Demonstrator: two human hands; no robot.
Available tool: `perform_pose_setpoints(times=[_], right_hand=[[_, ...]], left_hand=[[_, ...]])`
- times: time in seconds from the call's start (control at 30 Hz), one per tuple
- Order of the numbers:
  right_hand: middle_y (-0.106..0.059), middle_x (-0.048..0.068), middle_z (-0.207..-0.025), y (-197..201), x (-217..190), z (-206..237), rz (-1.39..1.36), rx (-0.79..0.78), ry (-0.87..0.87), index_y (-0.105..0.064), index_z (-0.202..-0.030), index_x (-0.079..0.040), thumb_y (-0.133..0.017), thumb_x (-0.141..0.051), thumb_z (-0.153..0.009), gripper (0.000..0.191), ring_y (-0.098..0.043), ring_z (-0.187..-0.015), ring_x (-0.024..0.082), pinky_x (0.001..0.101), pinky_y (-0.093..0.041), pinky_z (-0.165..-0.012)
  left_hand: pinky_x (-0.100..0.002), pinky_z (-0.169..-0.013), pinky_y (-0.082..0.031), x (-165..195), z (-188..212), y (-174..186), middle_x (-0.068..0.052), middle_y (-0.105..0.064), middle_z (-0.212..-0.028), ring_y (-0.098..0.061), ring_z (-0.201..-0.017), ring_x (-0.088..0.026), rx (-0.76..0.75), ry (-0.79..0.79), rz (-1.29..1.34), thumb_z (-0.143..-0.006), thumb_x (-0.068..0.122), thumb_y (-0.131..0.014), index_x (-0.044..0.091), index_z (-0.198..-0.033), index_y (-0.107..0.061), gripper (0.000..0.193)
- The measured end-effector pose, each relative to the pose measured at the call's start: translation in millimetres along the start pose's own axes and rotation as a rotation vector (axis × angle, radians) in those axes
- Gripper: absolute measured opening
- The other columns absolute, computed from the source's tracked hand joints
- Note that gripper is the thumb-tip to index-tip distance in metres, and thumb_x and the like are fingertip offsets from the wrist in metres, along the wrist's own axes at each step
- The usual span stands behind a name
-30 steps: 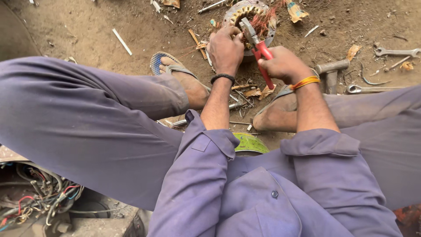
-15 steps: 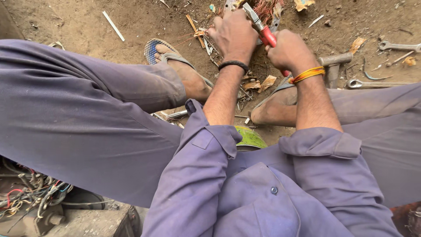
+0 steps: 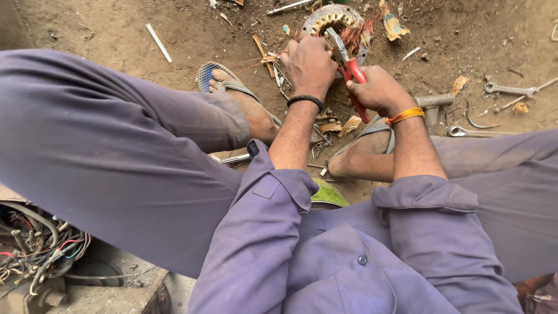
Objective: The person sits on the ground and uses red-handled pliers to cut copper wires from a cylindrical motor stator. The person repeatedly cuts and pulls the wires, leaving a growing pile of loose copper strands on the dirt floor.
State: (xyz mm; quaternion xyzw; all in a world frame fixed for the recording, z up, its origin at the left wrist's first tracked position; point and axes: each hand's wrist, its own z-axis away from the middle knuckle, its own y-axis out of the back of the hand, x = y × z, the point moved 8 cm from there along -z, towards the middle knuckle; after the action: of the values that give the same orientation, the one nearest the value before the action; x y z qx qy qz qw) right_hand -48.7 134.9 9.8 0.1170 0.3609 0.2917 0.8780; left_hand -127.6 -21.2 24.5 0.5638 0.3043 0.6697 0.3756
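Pliers [image 3: 349, 72] with red-sleeved handles and dull grey steel jaws lie across the top middle of the head view, their long axis tilted: jaws up and to the left, handles down and to the right. The jaw end sits at the rim of a round motor stator [image 3: 334, 26], a ring of laminated grey metal resting on the dirt, with frayed copper-coloured wire [image 3: 357, 35] bristling out of its right side.

The right hand [image 3: 381, 92] is curled tight around the red handles, fingers wrapped and pressed together; an orange thread band circles that wrist. The left hand [image 3: 311, 64] is closed down over the near edge of the stator, fingers bent and bunched, a black band on its wrist; what the fingertips pinch cannot be told.

Both forearms come out of rolled purple-blue cloth sleeves, matching the trousers on the spread knees. Feet in worn sandals [image 3: 224, 81] rest just below the hands.

The ground is dry brown earth, littered with paper scraps and wire ends. Two bare steel wrenches [image 3: 511, 89] lie to the right, near a grey hammer [image 3: 433, 104]. A tangle of coloured cables [image 3: 35, 244] fills the lower left corner.
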Motion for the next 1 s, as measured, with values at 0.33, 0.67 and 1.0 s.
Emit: perform_pose_setpoints(times=[0.33, 0.67, 1.0], right_hand=[[-0.069, 0.012, -0.076, -30.4, 26.2, -8.5, -0.083, 0.061, -0.032, -0.067, -0.096, 0.004, -0.082, -0.034, -0.089, 0.041, -0.065, -0.062, 0.019, 0.0381, -0.053, -0.058], [-0.073, 0.023, -0.090, -14.5, 14.0, 14.3, 0.299, 0.549, -0.106, -0.073, -0.101, -0.003, -0.078, -0.030, -0.092, 0.029, -0.071, -0.083, 0.036, 0.0460, -0.054, -0.073], [-0.069, 0.020, -0.093, -20.9, 24.3, -9.1, -0.117, 0.195, -0.058, -0.071, -0.097, -0.003, -0.083, -0.035, -0.091, 0.036, -0.065, -0.084, 0.030, 0.0404, -0.050, -0.072]], left_hand=[[-0.046, -0.088, -0.039, 5.5, 8.1, 7.1, -0.006, -0.068, -0.088, -0.056, -0.094, -0.025, -0.006, -0.083, 0.066, -0.086, 0.020, -0.075, 0.013, -0.082, -0.079, 0.009], [-0.046, -0.086, -0.046, 6.0, 1.6, -17.9, -0.009, -0.068, -0.090, -0.057, -0.094, -0.029, 0.084, -0.209, -0.051, -0.086, 0.009, -0.064, 0.011, -0.079, -0.073, 0.011], [-0.046, -0.083, -0.052, -4.8, 1.9, -15.8, -0.016, -0.068, -0.090, -0.058, -0.093, -0.036, 0.113, -0.200, 0.111, -0.085, 0.001, -0.063, 0.004, -0.080, -0.071, 0.010]])
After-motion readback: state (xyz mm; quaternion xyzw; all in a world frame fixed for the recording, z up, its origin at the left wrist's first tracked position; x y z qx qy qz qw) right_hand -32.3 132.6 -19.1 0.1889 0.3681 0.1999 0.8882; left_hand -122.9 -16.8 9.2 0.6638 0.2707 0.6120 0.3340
